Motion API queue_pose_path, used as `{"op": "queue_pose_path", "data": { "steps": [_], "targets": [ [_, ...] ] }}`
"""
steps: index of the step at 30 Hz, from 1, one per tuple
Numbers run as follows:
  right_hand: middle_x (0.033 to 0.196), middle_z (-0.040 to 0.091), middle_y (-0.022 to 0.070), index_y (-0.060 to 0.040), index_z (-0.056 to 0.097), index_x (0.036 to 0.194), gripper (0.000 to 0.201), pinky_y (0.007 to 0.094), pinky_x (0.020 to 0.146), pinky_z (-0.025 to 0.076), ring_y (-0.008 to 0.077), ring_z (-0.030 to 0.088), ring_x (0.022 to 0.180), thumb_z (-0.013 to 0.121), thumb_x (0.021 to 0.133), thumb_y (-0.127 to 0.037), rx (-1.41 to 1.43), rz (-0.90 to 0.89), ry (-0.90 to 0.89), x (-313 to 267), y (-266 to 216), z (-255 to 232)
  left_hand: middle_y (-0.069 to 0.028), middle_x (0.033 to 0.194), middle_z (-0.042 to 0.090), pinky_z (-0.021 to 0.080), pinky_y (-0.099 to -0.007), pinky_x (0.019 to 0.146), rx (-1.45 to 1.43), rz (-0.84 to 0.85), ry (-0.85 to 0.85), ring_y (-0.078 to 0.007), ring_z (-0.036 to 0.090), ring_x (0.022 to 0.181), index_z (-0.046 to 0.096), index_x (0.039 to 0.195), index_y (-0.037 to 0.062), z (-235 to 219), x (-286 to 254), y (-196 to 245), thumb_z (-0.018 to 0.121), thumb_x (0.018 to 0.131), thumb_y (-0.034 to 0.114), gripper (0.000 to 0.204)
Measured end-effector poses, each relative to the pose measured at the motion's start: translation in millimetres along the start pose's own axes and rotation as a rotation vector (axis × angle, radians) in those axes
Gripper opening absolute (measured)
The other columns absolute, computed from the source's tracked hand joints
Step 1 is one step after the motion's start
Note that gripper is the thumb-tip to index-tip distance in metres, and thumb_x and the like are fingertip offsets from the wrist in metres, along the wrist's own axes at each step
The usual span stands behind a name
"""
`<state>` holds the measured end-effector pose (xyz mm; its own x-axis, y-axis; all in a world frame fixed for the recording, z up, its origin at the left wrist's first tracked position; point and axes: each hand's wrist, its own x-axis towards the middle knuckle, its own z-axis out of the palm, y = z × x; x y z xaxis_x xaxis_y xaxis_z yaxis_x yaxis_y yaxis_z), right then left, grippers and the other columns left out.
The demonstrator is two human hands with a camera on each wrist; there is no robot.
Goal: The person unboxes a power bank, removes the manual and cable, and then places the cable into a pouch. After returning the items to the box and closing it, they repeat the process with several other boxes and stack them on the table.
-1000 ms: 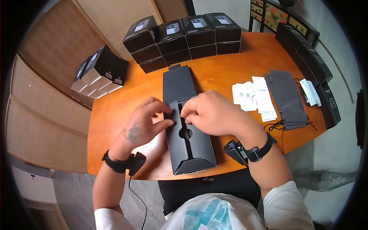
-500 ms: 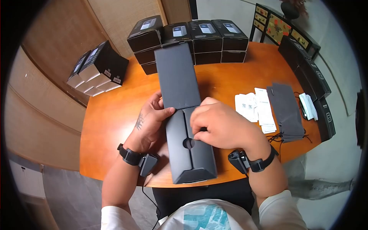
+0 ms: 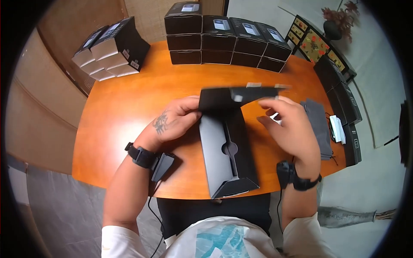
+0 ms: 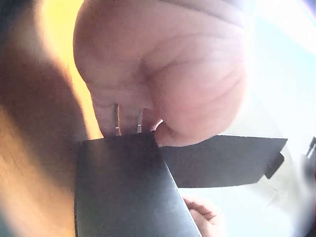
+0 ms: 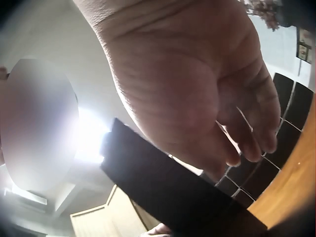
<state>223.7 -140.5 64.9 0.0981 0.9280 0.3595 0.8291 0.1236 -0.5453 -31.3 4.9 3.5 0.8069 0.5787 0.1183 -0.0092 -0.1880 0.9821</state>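
A long black cardboard box (image 3: 215,155) lies lengthwise near the table's front edge, with a round cut-out and a slot along its top. Its lid (image 3: 215,98) stands raised at the far end and is blurred at the right. My left hand (image 3: 174,120) grips the box's left side by the lid, thumb at the edge and fingers behind, as the left wrist view also shows beside the box wall (image 4: 128,182). Close to the lid's right end is my right hand (image 3: 294,129), fingers loosely bent and apart. In the right wrist view the lid (image 5: 168,182) passes beside its palm.
Black product boxes (image 3: 219,43) are stacked along the table's back, with more at the left (image 3: 114,49) and right edge (image 3: 348,99). Dark drawstring pouches (image 3: 317,129) and a white bundle with a cable (image 3: 337,129) lie at the right. Paper sheets are mostly hidden behind my right hand.
The lid, lying back flat before, has swung up toward me. My right hand has left the box's inner flaps and moved right, beside the lid. My left hand stays at the box's left side.
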Motion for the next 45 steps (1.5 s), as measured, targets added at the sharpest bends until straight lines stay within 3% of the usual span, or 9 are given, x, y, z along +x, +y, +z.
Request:
{"op": "queue_pose_path", "data": {
  "steps": [2,8,12,15,18,23,36,42,45],
  "targets": [
    [0.101,0.070,0.0149,-0.0006,0.073,0.097,0.020,0.0412,0.077,0.055,0.0341,0.068,0.092,0.078,0.081,-0.011,0.046,0.009,-0.035,-14.5,-18.1,0.1,0.0027,0.112,0.069,0.049,-0.0259,0.091,-0.063,-0.037,0.023,-0.0059,0.058,0.098,0.066,0.128,-0.0003,3.4,-0.5,1.3,0.055,0.097,-0.001,0.033],
    [0.113,0.068,0.0149,-0.0041,0.074,0.096,0.022,0.0459,0.096,0.050,0.0365,0.062,0.109,0.080,0.078,-0.016,-0.032,-0.365,-0.192,-44.4,-29.8,25.8,-0.0059,0.135,0.063,0.046,-0.0300,0.106,-0.307,0.066,-0.003,-0.0146,0.060,0.120,0.068,0.128,0.0025,10.8,2.2,-7.3,0.046,0.090,-0.010,0.046],
    [0.106,0.068,0.0158,-0.0019,0.071,0.096,0.025,0.0420,0.087,0.052,0.0364,0.063,0.100,0.074,0.071,-0.001,0.147,-0.252,-0.131,-54.4,-26.5,15.8,-0.0138,0.142,0.058,0.041,-0.0343,0.114,-0.027,0.187,-0.086,-0.0255,0.054,0.135,0.077,0.111,0.0048,2.9,4.6,-12.1,0.044,0.077,-0.015,0.051],
    [0.088,0.069,0.0126,-0.0013,0.069,0.089,0.020,0.0391,0.070,0.053,0.0335,0.065,0.080,0.072,0.070,0.002,0.009,-0.269,-0.089,-73.2,-12.3,6.6,-0.0154,0.145,0.055,0.037,-0.0357,0.117,0.036,0.195,-0.148,-0.0286,0.049,0.140,0.078,0.112,0.0066,0.6,1.9,-7.8,0.044,0.078,-0.012,0.052],
    [0.085,0.069,0.0128,-0.0014,0.069,0.088,0.018,0.0381,0.069,0.053,0.0315,0.065,0.076,0.073,0.071,0.002,0.080,-0.151,-0.049,-91.5,-18.1,-3.7,-0.0160,0.148,0.053,0.033,-0.0367,0.120,0.099,0.125,-0.213,-0.0298,0.046,0.142,0.078,0.114,0.0078,-4.8,0.1,-5.4,0.045,0.079,-0.008,0.051],
    [0.120,0.063,0.0121,-0.0088,0.072,0.097,0.033,0.0463,0.091,0.051,0.0383,0.060,0.115,0.087,0.069,-0.018,0.062,-0.323,-0.225,-100.2,-46.6,-1.1,-0.0170,0.148,0.053,0.035,-0.0357,0.117,-0.075,0.112,-0.261,-0.0284,0.051,0.136,0.075,0.118,0.0039,-3.6,3.7,-15.7,0.047,0.081,-0.002,0.047],
    [0.109,0.067,0.0072,-0.0118,0.073,0.086,0.026,0.0522,0.096,0.050,0.0336,0.062,0.113,0.087,0.065,-0.010,-0.014,-0.496,-0.138,-101.5,-25.6,21.3,-0.0143,0.145,0.054,0.041,-0.0351,0.113,-0.057,0.044,-0.199,-0.0259,0.054,0.131,0.075,0.119,0.0070,-1.8,1.3,-15.0,0.067,0.092,0.005,0.029],
    [0.117,0.062,0.0135,-0.0076,0.066,0.096,0.044,0.0570,0.098,0.049,0.0395,0.059,0.116,0.092,0.064,-0.025,-0.038,-0.388,-0.103,-120.7,-39.5,34.5,-0.0152,0.144,0.054,0.041,-0.0353,0.112,-0.028,0.036,-0.194,-0.0263,0.055,0.131,0.076,0.119,0.0084,-3.0,4.1,-19.6,0.070,0.090,0.008,0.029],
    [0.123,0.054,0.0248,0.0004,0.059,0.106,0.071,0.0605,0.095,0.049,0.0504,0.052,0.122,0.089,0.068,-0.052,-0.150,-0.328,0.039,-139.7,-56.8,54.6,-0.0117,0.139,0.059,0.039,-0.0362,0.114,0.001,0.053,-0.164,-0.0239,0.054,0.130,0.076,0.116,0.0031,-0.4,3.7,-14.6,0.065,0.091,0.001,0.027]
  ]
}}
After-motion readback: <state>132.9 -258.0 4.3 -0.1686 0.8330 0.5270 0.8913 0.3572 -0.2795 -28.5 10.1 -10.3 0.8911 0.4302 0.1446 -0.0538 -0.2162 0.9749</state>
